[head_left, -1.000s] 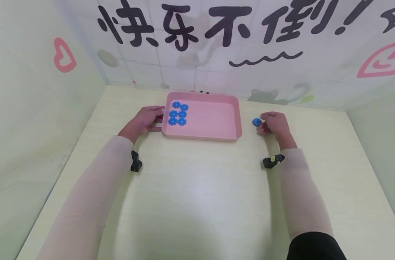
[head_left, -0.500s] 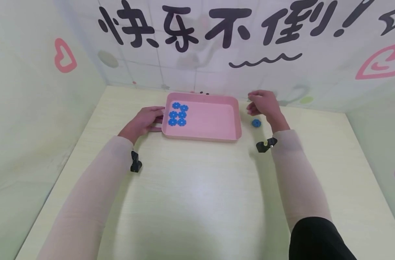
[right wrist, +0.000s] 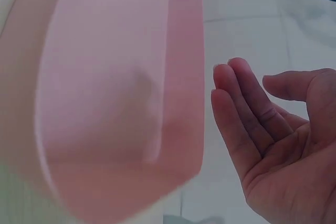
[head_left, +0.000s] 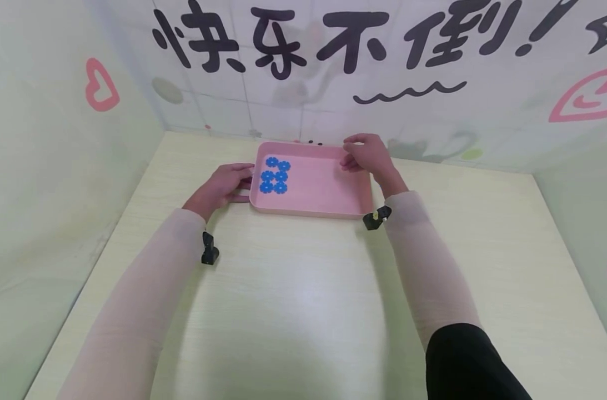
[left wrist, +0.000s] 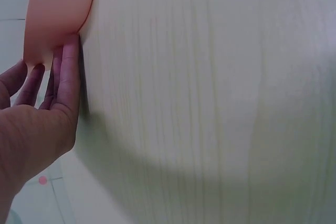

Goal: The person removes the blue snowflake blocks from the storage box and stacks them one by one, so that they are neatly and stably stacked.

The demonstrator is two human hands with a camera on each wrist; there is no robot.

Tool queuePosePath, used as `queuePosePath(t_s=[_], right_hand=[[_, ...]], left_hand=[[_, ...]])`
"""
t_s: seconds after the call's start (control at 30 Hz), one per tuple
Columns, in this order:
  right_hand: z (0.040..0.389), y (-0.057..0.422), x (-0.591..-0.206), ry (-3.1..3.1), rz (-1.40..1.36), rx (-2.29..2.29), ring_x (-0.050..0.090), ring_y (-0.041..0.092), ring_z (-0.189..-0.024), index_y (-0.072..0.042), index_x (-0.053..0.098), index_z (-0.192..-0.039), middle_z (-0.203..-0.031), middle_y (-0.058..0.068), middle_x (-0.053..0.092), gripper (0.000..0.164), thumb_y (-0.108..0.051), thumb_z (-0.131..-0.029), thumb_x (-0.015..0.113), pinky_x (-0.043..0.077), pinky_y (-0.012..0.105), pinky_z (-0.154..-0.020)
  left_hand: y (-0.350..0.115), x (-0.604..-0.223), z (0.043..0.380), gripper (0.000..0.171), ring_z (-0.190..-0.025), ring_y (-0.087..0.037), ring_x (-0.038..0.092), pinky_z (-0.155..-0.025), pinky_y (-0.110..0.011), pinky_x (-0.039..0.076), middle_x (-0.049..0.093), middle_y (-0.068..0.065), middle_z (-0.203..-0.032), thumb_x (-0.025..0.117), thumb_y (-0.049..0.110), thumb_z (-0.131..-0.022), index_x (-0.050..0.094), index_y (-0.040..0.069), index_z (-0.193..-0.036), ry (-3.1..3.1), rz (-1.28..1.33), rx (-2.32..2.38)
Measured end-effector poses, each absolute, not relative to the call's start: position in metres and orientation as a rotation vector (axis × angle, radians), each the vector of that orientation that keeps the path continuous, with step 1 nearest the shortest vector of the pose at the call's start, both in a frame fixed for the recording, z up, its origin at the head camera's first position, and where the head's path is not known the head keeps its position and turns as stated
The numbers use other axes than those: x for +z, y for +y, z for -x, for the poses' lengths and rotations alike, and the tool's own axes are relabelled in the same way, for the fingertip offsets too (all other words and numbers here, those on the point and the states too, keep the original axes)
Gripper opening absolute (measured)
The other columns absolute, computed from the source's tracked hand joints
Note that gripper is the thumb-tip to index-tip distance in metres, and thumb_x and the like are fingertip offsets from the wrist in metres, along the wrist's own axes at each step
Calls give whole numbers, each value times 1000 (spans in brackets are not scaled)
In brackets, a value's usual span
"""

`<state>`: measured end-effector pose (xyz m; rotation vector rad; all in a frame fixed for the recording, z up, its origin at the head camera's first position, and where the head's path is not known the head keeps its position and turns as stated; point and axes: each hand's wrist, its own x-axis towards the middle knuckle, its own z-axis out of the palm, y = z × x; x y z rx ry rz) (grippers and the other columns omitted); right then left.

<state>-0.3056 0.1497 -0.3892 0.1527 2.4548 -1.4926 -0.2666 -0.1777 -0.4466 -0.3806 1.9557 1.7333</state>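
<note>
A shallow pink tray [head_left: 328, 183] stands on the table in the head view. Blue flower-shaped plastic pieces [head_left: 267, 176] lie in rows at its left end. Beside the tray's left wall is my left hand [head_left: 227, 182], whose extended fingers [left wrist: 68, 77] touch that wall in the left wrist view. My right hand [head_left: 368, 154] hovers over the back right corner of the tray. Its fingers [right wrist: 236, 124] are loosely bent with nothing between them, apart from the tray wall in the right wrist view. The single blue piece seen earlier on the table is out of sight.
The pale wooden table [head_left: 293, 289] extends toward me in front of the tray. Right behind the tray rises a printed wall sheet [head_left: 323, 119], with another sheet [head_left: 83, 166] along the left side.
My right hand has left the blue piece on the table, risen, and moved left over the tray's back right corner. The left hand and the tray have kept their places.
</note>
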Motion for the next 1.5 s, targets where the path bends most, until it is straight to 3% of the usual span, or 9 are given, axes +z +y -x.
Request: queuePosePath(t_s=[0.2, 0.4, 0.73, 1.17, 1.5], right_hand=[[307, 129, -399, 2408, -46, -1445, 71, 21, -69, -10, 57, -135, -82, 13, 71, 39, -22, -98, 53, 61, 36, -70], [304, 109, -411, 2416, 87, -1284, 72, 23, -75, -21, 56, -138, -86, 11, 72, 42, -32, -97, 57, 61, 32, -68], [293, 85, -431, 2296, 341, -1382, 70, 30, -71, -12, 58, -135, -82, 16, 69, 39, -21, -97, 61, 61, 36, -68], [288, 61, -448, 2148, 315, -1342, 70, 26, -67, -15, 59, -136, -80, 18, 69, 37, -15, -99, 55, 61, 36, -64], [287, 54, -455, 2089, 352, -1326, 64, 24, -62, -15, 68, -123, -82, 16, 68, 28, -13, -96, 61, 60, 33, -62]], left_hand=[[-177, -447, 268, 43, -108, -22, 56, -82, -38, 59, 55, -8, -125, 45, 34, -104, 47, 24, -145, 1974, 382, 1709], [-176, -448, 268, 41, -108, -23, 56, -82, -38, 59, 55, -9, -124, 46, 33, -104, 48, 23, -144, 1990, 378, 1710], [-176, -449, 267, 41, -107, -22, 56, -82, -39, 59, 55, -9, -122, 46, 32, -104, 49, 23, -144, 1979, 386, 1717], [-175, -434, 262, 41, -106, -22, 57, -83, -40, 59, 55, -9, -122, 45, 29, -105, 48, 21, -144, 1946, 397, 1712], [-174, -424, 258, 42, -107, -21, 55, -87, -40, 58, 54, -9, -124, 42, 28, -105, 45, 20, -147, 1940, 399, 1689]])
